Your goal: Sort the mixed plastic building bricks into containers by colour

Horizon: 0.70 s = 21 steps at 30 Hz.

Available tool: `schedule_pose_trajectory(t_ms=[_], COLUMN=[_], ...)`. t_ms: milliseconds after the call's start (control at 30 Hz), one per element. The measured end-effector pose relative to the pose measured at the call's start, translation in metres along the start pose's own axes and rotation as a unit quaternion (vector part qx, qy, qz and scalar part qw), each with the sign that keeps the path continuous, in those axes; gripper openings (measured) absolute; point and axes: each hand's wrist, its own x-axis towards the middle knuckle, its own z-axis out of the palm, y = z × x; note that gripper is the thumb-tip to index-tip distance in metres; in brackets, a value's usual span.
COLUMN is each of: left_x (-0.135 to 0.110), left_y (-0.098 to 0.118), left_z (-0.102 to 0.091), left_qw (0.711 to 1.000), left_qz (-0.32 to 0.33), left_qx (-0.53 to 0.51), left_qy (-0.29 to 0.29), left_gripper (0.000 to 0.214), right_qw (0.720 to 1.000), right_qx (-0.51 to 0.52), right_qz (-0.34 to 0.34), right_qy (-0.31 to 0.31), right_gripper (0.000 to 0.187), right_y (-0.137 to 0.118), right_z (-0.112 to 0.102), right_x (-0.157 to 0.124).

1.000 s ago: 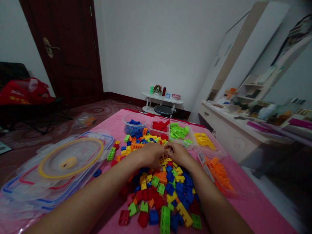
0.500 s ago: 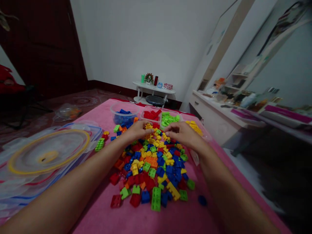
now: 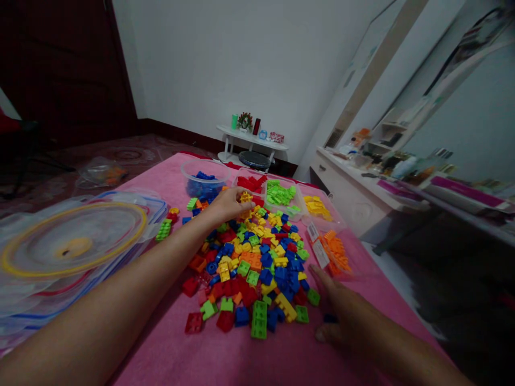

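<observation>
A heap of coloured toy bricks (image 3: 253, 262) lies on a pink cloth (image 3: 225, 359). My left hand (image 3: 227, 206) reaches over the far edge of the heap, fingers curled, with a small yellow brick (image 3: 245, 197) at its fingertips. My right hand (image 3: 341, 313) lies low on the cloth to the right of the heap, fingers spread, partly covering a loose blue brick (image 3: 330, 318). Behind the heap stand clear tubs of sorted bricks: blue (image 3: 205, 179), red (image 3: 250, 183), green (image 3: 281, 194), yellow (image 3: 317, 206) and, at the right, orange (image 3: 336, 251).
A stack of clear tub lids (image 3: 72, 241) with coloured rims fills the left of the cloth, with a green brick (image 3: 164, 230) beside it. A white dresser (image 3: 354, 198) stands close on the right. A low white shelf (image 3: 251, 145) and a dark door are farther back.
My right hand has come back from the far side of the heap and dropped to the cloth at the near right, by the loose blue brick. The left hand stayed near the blue tub.
</observation>
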Motion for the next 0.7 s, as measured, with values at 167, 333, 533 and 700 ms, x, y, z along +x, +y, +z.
schedule_pose_trajectory(t_ms=[167,333,533,700], left_x=[0.003,0.006,0.007,0.004], left_y=[-0.002,-0.007,-0.011,-0.011], left_z=[-0.004,-0.013,-0.024,-0.029], left_qw=[0.999,0.999,0.995,0.995], left_qz=[0.024,0.000,-0.017,-0.049], left_qx=[0.003,0.000,0.010,0.004], left_qy=[0.030,0.054,0.094,0.092], left_gripper=[0.047,0.050,0.052,0.059], right_qw=[0.983,0.978,0.966,0.967], right_qx=[0.102,0.137,0.045,0.007], right_qz=[-0.107,-0.113,-0.180,-0.208], right_qy=[0.109,0.114,0.179,0.149], right_gripper=[0.107,0.102,0.079,0.066], right_y=[-0.025,-0.068,-0.110,-0.124], right_z=[0.019,0.014,-0.011,-0.046], right_x=[0.020,0.054,0.104,0.140])
